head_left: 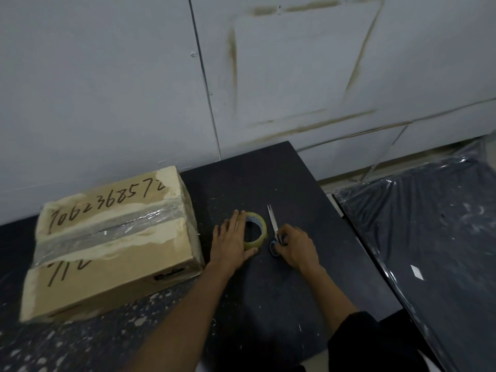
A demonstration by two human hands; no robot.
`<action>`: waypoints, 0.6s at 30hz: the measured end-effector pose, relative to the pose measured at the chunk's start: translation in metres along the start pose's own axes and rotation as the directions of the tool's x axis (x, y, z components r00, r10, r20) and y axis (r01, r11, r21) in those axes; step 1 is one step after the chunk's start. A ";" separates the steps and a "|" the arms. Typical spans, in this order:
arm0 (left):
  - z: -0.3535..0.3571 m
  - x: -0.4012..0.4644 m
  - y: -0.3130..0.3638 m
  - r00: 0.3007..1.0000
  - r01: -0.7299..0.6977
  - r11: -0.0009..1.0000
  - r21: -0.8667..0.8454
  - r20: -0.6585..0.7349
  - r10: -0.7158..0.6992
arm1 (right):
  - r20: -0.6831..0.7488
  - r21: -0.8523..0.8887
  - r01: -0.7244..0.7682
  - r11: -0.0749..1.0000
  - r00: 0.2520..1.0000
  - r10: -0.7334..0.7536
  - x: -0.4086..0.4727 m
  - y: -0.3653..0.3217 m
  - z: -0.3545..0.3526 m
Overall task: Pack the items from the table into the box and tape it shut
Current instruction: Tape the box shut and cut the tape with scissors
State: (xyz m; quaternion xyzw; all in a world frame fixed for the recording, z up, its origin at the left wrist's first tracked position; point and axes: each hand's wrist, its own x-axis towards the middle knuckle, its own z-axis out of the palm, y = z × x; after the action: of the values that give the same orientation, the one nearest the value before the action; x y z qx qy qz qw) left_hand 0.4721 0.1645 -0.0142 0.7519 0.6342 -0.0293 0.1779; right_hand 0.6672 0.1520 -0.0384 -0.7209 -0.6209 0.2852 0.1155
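Right of the taped brown cardboard box, w/ its seam already sealed, our left hand lies straight-fingered on the yellowish tape roll. Our right hand curls round the blue-handled scissors, prob. parking both tools on the dark table.

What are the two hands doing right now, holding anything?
Left hand: open, fingers straight, resting on the tape roll.
Right hand: closed, fingers curled on the handles of the scissors, which lie on the table.
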 end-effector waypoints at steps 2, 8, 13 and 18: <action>0.003 0.005 0.002 1.000 0.000 1.000 0.009 0.006 0.000 | -0.046 0.030 0.035 0.999 0.998 -0.034 0.000 -0.003 0.003; 0.009 0.011 0.000 1.000 -0.007 1.000 0.017 -0.014 0.007 | -0.041 0.037 0.099 0.994 0.994 -0.097 0.006 -0.013 0.005; 0.009 0.013 -0.002 0.999 -0.012 0.999 0.038 -0.043 0.014 | -0.028 0.033 0.094 0.995 0.995 -0.093 0.011 -0.015 0.008; 0.009 0.014 -0.002 0.999 -0.009 1.000 0.021 -0.047 0.010 | -0.071 0.005 0.091 0.996 0.993 -0.090 0.011 -0.018 0.009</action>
State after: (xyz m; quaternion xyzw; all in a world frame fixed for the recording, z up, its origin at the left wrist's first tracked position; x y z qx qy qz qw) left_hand 0.4747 0.1755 -0.0273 0.7571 0.6344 -0.0172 0.1552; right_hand 0.6483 0.1650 -0.0391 -0.7012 -0.6474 0.2564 0.1532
